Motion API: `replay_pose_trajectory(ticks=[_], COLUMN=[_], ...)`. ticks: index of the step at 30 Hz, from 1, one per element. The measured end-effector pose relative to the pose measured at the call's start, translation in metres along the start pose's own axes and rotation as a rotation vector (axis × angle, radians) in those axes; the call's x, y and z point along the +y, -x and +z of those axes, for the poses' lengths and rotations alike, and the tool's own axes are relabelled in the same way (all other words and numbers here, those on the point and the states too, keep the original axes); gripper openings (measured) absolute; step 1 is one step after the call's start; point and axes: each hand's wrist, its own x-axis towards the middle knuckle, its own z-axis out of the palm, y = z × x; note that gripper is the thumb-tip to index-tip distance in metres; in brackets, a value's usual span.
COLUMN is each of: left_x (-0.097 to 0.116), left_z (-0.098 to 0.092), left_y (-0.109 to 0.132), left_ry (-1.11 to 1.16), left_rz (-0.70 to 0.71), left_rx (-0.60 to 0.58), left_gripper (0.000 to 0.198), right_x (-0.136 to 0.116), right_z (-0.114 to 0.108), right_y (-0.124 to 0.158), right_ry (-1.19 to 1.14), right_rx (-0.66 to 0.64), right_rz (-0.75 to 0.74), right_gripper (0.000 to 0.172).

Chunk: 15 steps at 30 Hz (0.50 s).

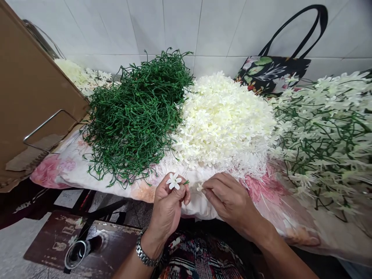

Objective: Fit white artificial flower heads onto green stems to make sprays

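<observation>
My left hand (170, 203) pinches an artificial flower stem whose white blossom (174, 181) faces up; a green stem tip (186, 182) pokes out beside the fingers. A small cream-white flower (200, 187) is pinched between thumb and fingertips of my right hand (226, 195), partly hidden by them. The two hands are a short gap apart at the front edge of the floral cloth (139, 190). Just beyond them lie a tangled heap of green plastic stems (136, 112) and a mound of loose white petals (223, 120).
To the right is a pile of finished-looking white flowers on green stems (328, 147). A floral handbag (273, 73) leans on the tiled wall (174, 27). At left stand a cardboard box (31, 97) and, lower down, a brown stool (116, 248) with a cup (77, 254).
</observation>
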Motion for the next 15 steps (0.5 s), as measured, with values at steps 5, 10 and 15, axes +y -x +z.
replay_pose_trajectory(ticks=[5,10,15], left_x=[-0.007,-0.012,-0.017], left_z=[0.004,0.005,-0.002], left_y=[0.002,0.005,0.008], left_ry=[0.034,0.029,-0.029], left_rz=[-0.068,-0.081,-0.031], left_rx=[0.011,-0.082,-0.119], left_gripper=[0.043,0.035,0.027], right_x=[-0.01,-0.018,-0.028], right_z=[-0.008,0.001,0.011], right_y=[-0.001,0.0,0.002], right_ry=[-0.454,-0.696,-0.643], right_rx=[0.019,0.022,0.084], right_rz=[0.254,0.374,0.359], right_gripper=[0.008,0.007,0.006])
